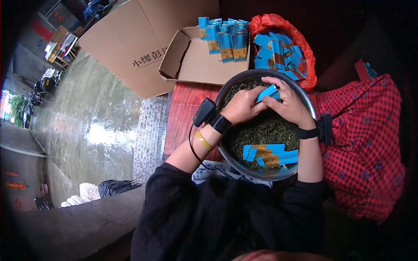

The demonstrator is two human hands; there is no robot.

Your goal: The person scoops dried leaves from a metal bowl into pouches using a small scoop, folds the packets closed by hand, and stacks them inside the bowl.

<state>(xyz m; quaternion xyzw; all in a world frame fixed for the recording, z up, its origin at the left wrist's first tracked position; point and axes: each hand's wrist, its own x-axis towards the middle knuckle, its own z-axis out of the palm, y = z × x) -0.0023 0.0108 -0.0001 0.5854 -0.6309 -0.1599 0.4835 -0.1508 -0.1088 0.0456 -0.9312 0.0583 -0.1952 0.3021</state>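
Lit unevenly, apparently by daylight from the open side left of the bowl (252, 175). Gleams there off the shiny floor (78, 113), burning out into a white patch of glare. Looks washed out far left of the bowl, beside the plant (18, 108), and soft in detail. Stays moderately bright and crisp inside the bowl, and sharp enough left of and beyond it to show print on the carton (126, 43). Falls to near black right of the bowl, past the cloth (361, 148). Bends toward the borders, darkening at the corners.
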